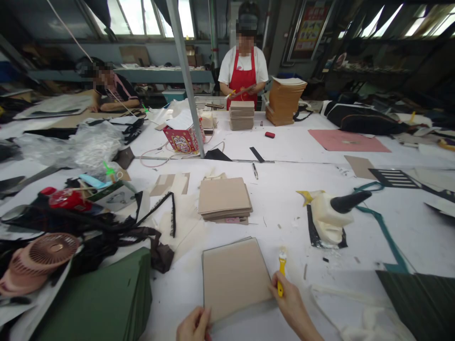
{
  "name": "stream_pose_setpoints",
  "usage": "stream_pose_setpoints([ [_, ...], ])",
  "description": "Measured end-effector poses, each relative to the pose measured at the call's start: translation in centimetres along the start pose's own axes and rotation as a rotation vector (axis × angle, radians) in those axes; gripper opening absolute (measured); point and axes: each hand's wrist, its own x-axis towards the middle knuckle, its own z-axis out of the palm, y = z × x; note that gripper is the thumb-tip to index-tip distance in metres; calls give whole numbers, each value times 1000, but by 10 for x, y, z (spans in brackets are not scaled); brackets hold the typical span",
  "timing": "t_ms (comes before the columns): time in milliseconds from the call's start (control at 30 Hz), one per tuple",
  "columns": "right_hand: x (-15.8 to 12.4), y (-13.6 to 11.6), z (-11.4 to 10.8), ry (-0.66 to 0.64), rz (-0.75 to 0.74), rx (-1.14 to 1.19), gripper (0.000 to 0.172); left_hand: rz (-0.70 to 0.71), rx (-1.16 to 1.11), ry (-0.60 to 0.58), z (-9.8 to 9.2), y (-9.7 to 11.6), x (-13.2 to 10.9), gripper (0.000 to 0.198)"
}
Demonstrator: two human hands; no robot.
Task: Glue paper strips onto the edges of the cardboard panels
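A beige square panel (236,274) with a thin dark green edge showing around it lies on the white table in front of me. Its lower left corner is pinched by my left hand (194,326), whose fingers are curled. My right hand (289,298) grips a small brush with a yellow handle (282,270), bristles pointing away from me. Fingers of that same hand also touch the panel's right edge. Just beyond the panel sits a stack of similar beige panels (225,196). A pile of dark green sheets (103,293) is at my left.
To the right stands a whitish glue-smeared container with a dark nozzle (329,218), on a black piece. More green sheets (423,303) lie at lower right. A pink fan (50,251) and black scraps occupy the left. A grey post (186,76) rises ahead; two people work beyond.
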Motion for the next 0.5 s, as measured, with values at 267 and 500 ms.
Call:
stream_pose_setpoints([
  [267,10,6,12,34,35,-42,13,19,61,-27,7,-10,25,56],
  [500,12,6,13,56,48,-55,10,3,133,-60,4,-6,29,51],
])
